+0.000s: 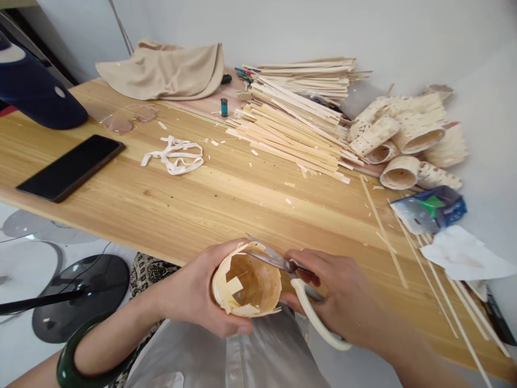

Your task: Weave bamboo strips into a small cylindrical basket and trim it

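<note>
Wrapped around a small round woven basket (258,280) of pale wood strips, my left hand (204,288) tilts its mouth up toward me. Uneven strip ends stick out along the rim, and a loose cut piece lies inside. My right hand (335,291) grips a pair of scissors (313,315) with cream handles. The parted blades reach over the far side of the rim, one of them partly inside the basket. Both hands are at the table's near edge, above my lap.
Bundles of wood strips (291,129) and several woven tubes (420,129) lie at the back right. A phone (70,167), white ribbon (175,156), thread spool (224,108), beige cloth (165,70) and blue plastic packet (430,207) are on the wooden table (218,210). Offcuts are scattered about.
</note>
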